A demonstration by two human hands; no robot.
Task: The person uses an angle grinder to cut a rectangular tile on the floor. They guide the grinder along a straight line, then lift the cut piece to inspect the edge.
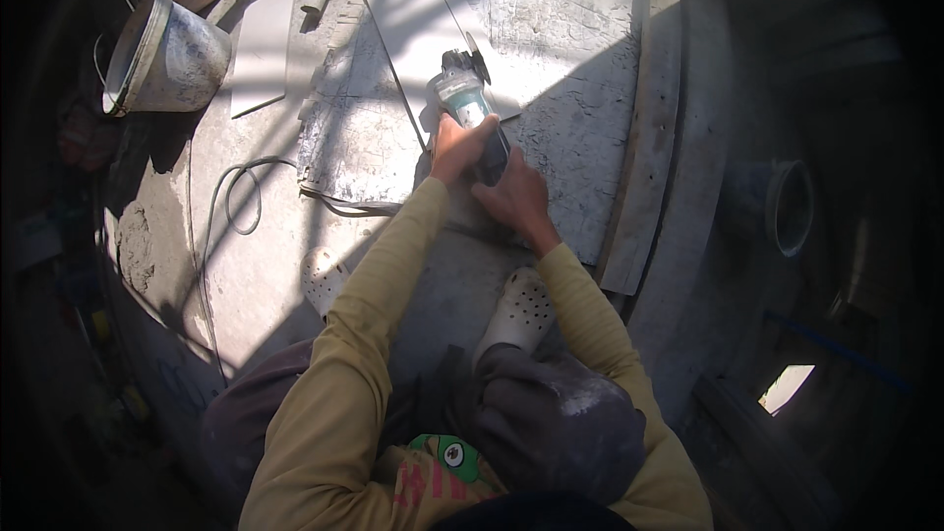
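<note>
Hands meet on an angle grinder [470, 103] at the picture's middle: the left hand [457, 146] has its grip closed round the body, the right hand [513, 195] closed on the rear. Its disc rests on a grey tile [551, 69] lying flat on the concrete floor [246, 265]. A cable [231, 199] loops left; a dusty bucket [167, 57] lies tipped beyond.

A dusty grey concrete floor [256, 265] lies in hard sunlight crossed by barred shadows. A mortar-crusted grey bucket [162, 59] stands at upper left, a grey pipe opening [792, 206] in the dim right.
</note>
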